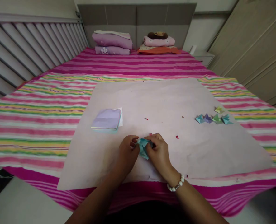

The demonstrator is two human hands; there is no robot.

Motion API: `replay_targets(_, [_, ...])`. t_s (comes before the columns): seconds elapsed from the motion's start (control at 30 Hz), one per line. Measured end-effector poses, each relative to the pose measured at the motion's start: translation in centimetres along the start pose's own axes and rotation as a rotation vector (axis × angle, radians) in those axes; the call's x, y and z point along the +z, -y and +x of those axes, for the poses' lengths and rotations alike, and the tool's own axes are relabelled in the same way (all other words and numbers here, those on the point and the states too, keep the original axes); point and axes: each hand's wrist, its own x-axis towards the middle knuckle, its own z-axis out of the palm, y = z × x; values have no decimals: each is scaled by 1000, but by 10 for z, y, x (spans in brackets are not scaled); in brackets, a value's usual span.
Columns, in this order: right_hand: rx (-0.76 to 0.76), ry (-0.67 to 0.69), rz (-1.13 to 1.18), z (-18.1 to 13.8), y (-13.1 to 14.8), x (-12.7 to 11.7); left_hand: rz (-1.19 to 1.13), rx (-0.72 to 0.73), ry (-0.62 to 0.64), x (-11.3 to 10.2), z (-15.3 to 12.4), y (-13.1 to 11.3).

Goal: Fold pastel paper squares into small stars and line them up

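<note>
Both my hands meet over a large pale pink sheet spread on the striped bed. A small teal folded paper piece sits between them. My left hand pinches its left side with closed fingers. My right hand, with a white bead bracelet on the wrist, grips its right side, fingers curled over the top. The paper is partly hidden by my fingers.
A stack of pastel paper squares lies to the left. Several finished folded paper shapes sit at the right. Tiny red scraps dot the sheet. Folded blankets and pillows are at the headboard; a wardrobe stands right.
</note>
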Motion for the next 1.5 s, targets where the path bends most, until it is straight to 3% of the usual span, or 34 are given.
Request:
replay_targets(0.27, [-12,43,132,2,-3,3,-135,-108,158,1,1,2])
replay_targets(0.5, [94,88,133,2,-1,2,-129,-64,154,2,0,7])
replay_targets(0.67, [52,115,129,2,-1,2,-59,-7,129,2,1,8])
replay_targets(0.9, [49,94,124,0,-10,5,-35,-142,121,1,0,3])
replay_targets(1.03, [35,116,125,0,-12,4,-87,-136,153,-1,0,0])
replay_targets(1.13, [35,117,138,1,-12,1,-180,-143,250,-7,1,0])
replay_targets(1.33, [173,128,209,8,-15,-6,-492,-47,634,-25,0,4])
replay_targets(1.4, [216,149,233,9,-15,-7,-464,-2,610,-25,-1,8])
replay_targets(1.5, [279,201,307,11,-10,-9,-307,38,412,-21,-1,10])
